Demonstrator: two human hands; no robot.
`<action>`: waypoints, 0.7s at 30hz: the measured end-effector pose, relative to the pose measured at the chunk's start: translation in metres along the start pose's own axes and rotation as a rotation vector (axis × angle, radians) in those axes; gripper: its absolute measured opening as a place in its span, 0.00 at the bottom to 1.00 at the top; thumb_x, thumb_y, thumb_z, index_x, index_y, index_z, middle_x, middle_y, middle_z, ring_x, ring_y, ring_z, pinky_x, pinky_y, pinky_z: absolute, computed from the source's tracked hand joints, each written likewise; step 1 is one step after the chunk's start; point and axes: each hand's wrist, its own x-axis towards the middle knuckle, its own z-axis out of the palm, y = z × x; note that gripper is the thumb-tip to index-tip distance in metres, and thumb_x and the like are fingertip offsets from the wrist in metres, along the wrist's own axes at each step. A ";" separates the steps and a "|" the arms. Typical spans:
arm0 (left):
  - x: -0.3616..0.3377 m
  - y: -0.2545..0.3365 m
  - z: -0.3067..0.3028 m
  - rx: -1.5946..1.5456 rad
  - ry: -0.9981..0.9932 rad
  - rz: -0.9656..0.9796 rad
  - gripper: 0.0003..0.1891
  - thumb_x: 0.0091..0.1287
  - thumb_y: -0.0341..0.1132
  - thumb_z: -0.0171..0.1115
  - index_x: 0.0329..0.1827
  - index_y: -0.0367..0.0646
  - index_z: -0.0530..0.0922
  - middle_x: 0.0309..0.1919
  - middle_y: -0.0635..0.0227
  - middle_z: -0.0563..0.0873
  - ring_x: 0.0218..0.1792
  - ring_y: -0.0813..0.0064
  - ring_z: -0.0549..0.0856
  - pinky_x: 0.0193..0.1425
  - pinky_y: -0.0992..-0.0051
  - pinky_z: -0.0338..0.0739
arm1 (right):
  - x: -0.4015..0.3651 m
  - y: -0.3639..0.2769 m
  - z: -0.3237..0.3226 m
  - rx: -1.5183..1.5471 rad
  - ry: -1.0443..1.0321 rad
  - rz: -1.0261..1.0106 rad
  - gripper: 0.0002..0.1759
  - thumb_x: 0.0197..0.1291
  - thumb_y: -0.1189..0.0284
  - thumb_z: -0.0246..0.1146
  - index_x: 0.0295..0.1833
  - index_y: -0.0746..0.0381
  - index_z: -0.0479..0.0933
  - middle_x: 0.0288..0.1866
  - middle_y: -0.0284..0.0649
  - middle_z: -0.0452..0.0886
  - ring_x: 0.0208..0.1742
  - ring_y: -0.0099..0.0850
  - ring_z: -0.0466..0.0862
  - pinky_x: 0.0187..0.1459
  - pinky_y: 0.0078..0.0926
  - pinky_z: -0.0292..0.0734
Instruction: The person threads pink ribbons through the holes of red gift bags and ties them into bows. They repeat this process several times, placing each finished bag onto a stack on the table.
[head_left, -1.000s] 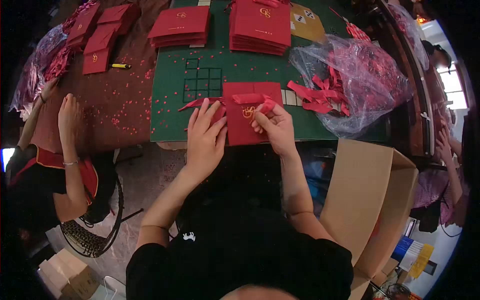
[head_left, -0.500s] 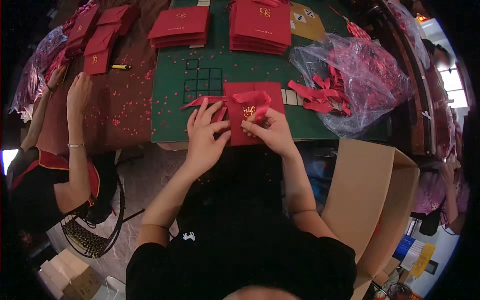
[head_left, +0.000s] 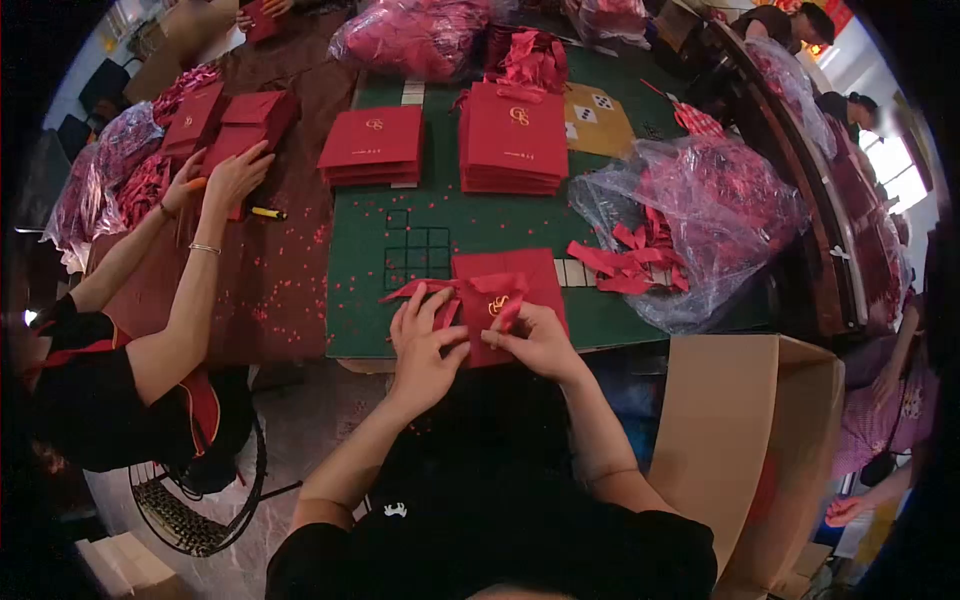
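Observation:
A red paper bag [head_left: 545,285] with a gold logo lies at the front edge of the green table [head_left: 350,300]. My right hand [head_left: 535,340] pinches a red ribbon [head_left: 505,287] over the bag's logo. Beside the bag's left edge, my left hand [head_left: 428,340] has its fingers spread and bent, touching the bag and the loose ribbon end near the fingertips. Further back stand two stacks of red bags, one at the left [head_left: 372,140] and one in the middle [head_left: 515,135].
A clear plastic bag of red ribbons [head_left: 725,220] lies on the right. An open cardboard box [head_left: 715,430] stands below it. At the left, a co-worker's hands [head_left: 235,180] handle red bags. A yellow marker [head_left: 268,213] and red confetti lie on the brown cloth.
The view has tilted up, so the table sits lower in it. My hands remain at the bag and ribbon. The co-worker's hands have moved onto the red bags.

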 end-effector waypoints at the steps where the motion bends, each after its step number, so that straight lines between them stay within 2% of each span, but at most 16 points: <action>1: -0.001 -0.001 0.001 -0.001 0.014 0.012 0.10 0.52 0.31 0.72 0.39 0.48 0.84 0.69 0.65 0.70 0.75 0.55 0.57 0.75 0.51 0.46 | 0.001 0.000 -0.001 -0.002 0.005 -0.013 0.08 0.55 0.77 0.71 0.35 0.63 0.76 0.31 0.30 0.81 0.34 0.16 0.79 0.35 0.17 0.75; 3: -0.001 0.001 0.000 -0.017 0.039 0.042 0.10 0.51 0.29 0.72 0.37 0.47 0.84 0.69 0.64 0.69 0.75 0.55 0.56 0.74 0.51 0.46 | 0.000 -0.006 -0.004 -0.103 -0.065 -0.003 0.09 0.55 0.77 0.71 0.35 0.63 0.76 0.32 0.30 0.80 0.34 0.17 0.79 0.35 0.17 0.75; 5: -0.002 0.006 -0.003 0.004 0.031 0.051 0.10 0.51 0.28 0.72 0.36 0.47 0.84 0.69 0.64 0.69 0.75 0.54 0.55 0.74 0.51 0.47 | -0.002 -0.012 0.000 -0.074 -0.033 -0.005 0.08 0.56 0.77 0.71 0.35 0.63 0.76 0.31 0.30 0.81 0.34 0.17 0.80 0.35 0.18 0.76; 7: -0.002 0.007 -0.003 0.035 0.042 0.107 0.07 0.53 0.28 0.71 0.34 0.45 0.83 0.71 0.63 0.66 0.75 0.51 0.54 0.73 0.50 0.48 | -0.001 -0.015 0.001 -0.105 -0.040 0.084 0.08 0.56 0.77 0.70 0.35 0.63 0.75 0.32 0.31 0.81 0.34 0.18 0.80 0.35 0.19 0.76; 9: -0.005 0.008 -0.004 0.025 0.014 0.118 0.06 0.54 0.28 0.71 0.34 0.44 0.83 0.71 0.61 0.64 0.73 0.49 0.55 0.72 0.50 0.49 | 0.000 -0.008 -0.003 0.058 -0.126 0.012 0.08 0.58 0.77 0.69 0.36 0.63 0.75 0.31 0.31 0.80 0.35 0.19 0.81 0.38 0.21 0.78; 11: -0.009 0.005 -0.001 0.018 0.024 0.151 0.05 0.56 0.27 0.70 0.33 0.42 0.81 0.68 0.59 0.67 0.70 0.50 0.59 0.71 0.51 0.51 | 0.003 -0.002 -0.005 0.066 -0.172 0.021 0.08 0.59 0.76 0.68 0.37 0.64 0.75 0.31 0.33 0.81 0.34 0.21 0.81 0.38 0.22 0.77; 12: -0.010 0.001 0.003 0.021 0.013 0.150 0.05 0.56 0.26 0.69 0.33 0.41 0.80 0.66 0.58 0.68 0.69 0.50 0.60 0.70 0.51 0.52 | 0.001 -0.020 -0.008 -0.090 -0.194 -0.037 0.08 0.59 0.75 0.68 0.37 0.64 0.74 0.32 0.34 0.81 0.35 0.20 0.80 0.38 0.22 0.77; 13: -0.008 0.005 0.003 0.020 0.024 0.170 0.05 0.57 0.26 0.69 0.32 0.40 0.80 0.65 0.58 0.68 0.69 0.51 0.60 0.70 0.51 0.53 | 0.002 -0.008 -0.008 -0.042 -0.184 -0.010 0.09 0.59 0.74 0.68 0.36 0.64 0.74 0.31 0.33 0.81 0.34 0.19 0.79 0.38 0.22 0.76; 15: -0.009 0.009 0.002 -0.004 0.031 0.167 0.05 0.57 0.24 0.68 0.32 0.39 0.79 0.64 0.57 0.69 0.68 0.51 0.60 0.70 0.52 0.54 | -0.001 -0.025 -0.009 -0.039 -0.188 -0.015 0.10 0.59 0.73 0.69 0.36 0.64 0.74 0.31 0.33 0.81 0.34 0.18 0.78 0.37 0.21 0.75; 17: -0.009 0.008 0.009 -0.048 0.051 0.234 0.04 0.56 0.23 0.68 0.31 0.37 0.80 0.64 0.58 0.69 0.68 0.50 0.60 0.70 0.52 0.55 | -0.002 -0.029 -0.007 0.001 -0.235 0.021 0.12 0.56 0.71 0.70 0.37 0.65 0.74 0.30 0.36 0.80 0.35 0.22 0.78 0.39 0.24 0.73; 19: -0.007 0.017 0.006 -0.054 0.053 0.219 0.04 0.56 0.24 0.67 0.31 0.36 0.80 0.64 0.57 0.69 0.68 0.50 0.60 0.70 0.52 0.54 | 0.000 -0.027 -0.009 0.000 -0.270 -0.002 0.12 0.57 0.70 0.69 0.37 0.65 0.74 0.31 0.35 0.79 0.36 0.21 0.77 0.40 0.26 0.73; 21: -0.003 0.029 -0.002 0.146 0.039 0.286 0.02 0.57 0.24 0.66 0.30 0.36 0.80 0.64 0.57 0.69 0.69 0.50 0.60 0.70 0.51 0.53 | -0.002 -0.029 -0.008 -0.027 -0.254 -0.053 0.13 0.59 0.68 0.68 0.38 0.65 0.74 0.33 0.35 0.80 0.38 0.22 0.77 0.41 0.27 0.73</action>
